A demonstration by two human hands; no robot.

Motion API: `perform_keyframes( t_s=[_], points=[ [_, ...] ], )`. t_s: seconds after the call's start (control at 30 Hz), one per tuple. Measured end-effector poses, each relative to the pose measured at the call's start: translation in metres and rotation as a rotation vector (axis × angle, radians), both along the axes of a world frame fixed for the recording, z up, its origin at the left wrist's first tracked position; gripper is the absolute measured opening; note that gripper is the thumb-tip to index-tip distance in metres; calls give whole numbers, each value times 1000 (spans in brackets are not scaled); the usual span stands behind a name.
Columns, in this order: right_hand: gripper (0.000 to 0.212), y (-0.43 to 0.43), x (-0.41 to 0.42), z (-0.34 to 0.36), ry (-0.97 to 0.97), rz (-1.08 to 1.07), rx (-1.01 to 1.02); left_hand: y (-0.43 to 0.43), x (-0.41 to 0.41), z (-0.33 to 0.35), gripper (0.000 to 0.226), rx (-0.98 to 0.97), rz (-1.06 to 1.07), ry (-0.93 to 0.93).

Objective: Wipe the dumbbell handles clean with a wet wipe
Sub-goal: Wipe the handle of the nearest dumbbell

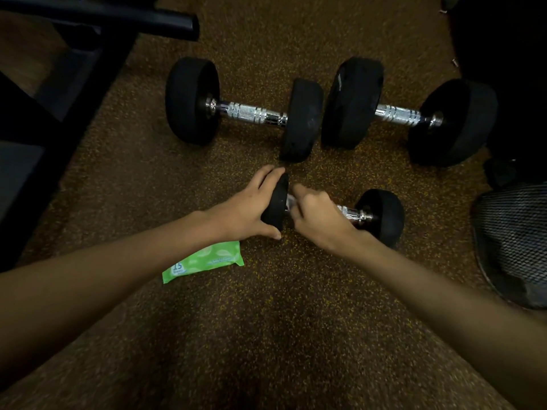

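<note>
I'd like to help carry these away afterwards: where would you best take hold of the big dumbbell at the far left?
Probably the knurled chrome handle of the far-left dumbbell, taken from above. It lies flat on the floor, bar exposed between the two black heads, and those look too wide and smooth for one hand. The neighbouring dumbbell crowds its right end, so coming in sideways looks awkward.

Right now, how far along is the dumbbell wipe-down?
Done: nothing visibly finished. In hand: left hand steadies the small dumbbell by its end while the right hand rubs a wet wipe on its handle. Left: two large dumbbells lie untouched behind; whether they were wiped cannot be told. Wipe pack is nearby.
</note>
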State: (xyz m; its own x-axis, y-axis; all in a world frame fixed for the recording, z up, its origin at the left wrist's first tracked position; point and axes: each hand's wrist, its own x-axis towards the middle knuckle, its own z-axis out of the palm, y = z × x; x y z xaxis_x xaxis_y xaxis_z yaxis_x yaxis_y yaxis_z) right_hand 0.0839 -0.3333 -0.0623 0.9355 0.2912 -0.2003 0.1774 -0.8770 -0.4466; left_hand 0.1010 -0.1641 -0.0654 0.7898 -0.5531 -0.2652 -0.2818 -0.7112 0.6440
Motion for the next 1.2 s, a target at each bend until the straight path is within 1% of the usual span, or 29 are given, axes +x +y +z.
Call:
perform_keyframes(
  t_s=[0.03,0.07,0.1,0.13,0.2,0.3,0.37,0.47,0.5,0.57,0.63,0.7,0.73,0.8,0.87,0.9,0.97,1.03,1.07,1.1,1.13,1.2],
  points=[
    [17,-3,-9,-3,-100,78,-59,0,0,0,120,0,-1,-1],
    [26,-7,-15,-9,-184,143,-114,0,0,-1,120,1,-1,0],
    [34,-11,-18,-14,-257,180,-153,0,0,-1,120,2,-2,1],
    [37,-14,-19,-17,-328,197,-182,0,1,-1,120,4,-3,1],
    [32,-17,-22,-20,-467,255,-225,0,2,-1,120,6,-3,-3],
    [29,-19,-24,-19,-604,393,-299,0,3,-2,120,12,-3,-7],
    [29,-21,-25,-18,-637,447,-342,-1,4,-3,121,11,-4,-8],
    [32,-22,-29,-19,-596,509,-368,-1,5,-3,121,7,-7,-6],
    [30,-24,-33,-23,-581,534,-382,-1,5,-3,121,8,-9,-3],
    [14,-30,-42,-26,-497,546,-381,-1,5,-1,121,13,-10,2],
    [21,-35,-48,-24,-403,472,-316,-1,5,0,121,24,-7,-5],
    [22,-38,-48,-18,-315,353,-235,-1,5,1,123,64,-13,-12],
    [21,-38,-48,-11,-245,264,-163,-2,4,2,124,94,-20,-10],
    [23,-37,-44,2,-113,20,57,-4,5,7,125,181,-34,5],
    [27,-38,-38,16,-42,-188,228,-7,7,17,120,272,-57,0],
    [27,-38,-34,23,-21,-278,291,-8,8,23,115,291,-60,-21],
    [23,-42,-28,35,7,-456,411,-15,8,39,99,245,-61,-114],
    [19,-47,-21,44,21,-583,527,-26,6,56,71,137,-9,-238],
    [19,-50,-18,48,4,-609,558,-34,5,63,54,70,62,-250],
    [19,-53,-16,52,-30,-608,561,-42,3,68,39,-9,165,-179],
    [20,-56,-14,57,-73,-587,550,-52,2,74,34,-101,289,-16],
    [19,-60,-12,64,-150,-507,505,-70,0,82,44,-315,493,476]
  ],
)
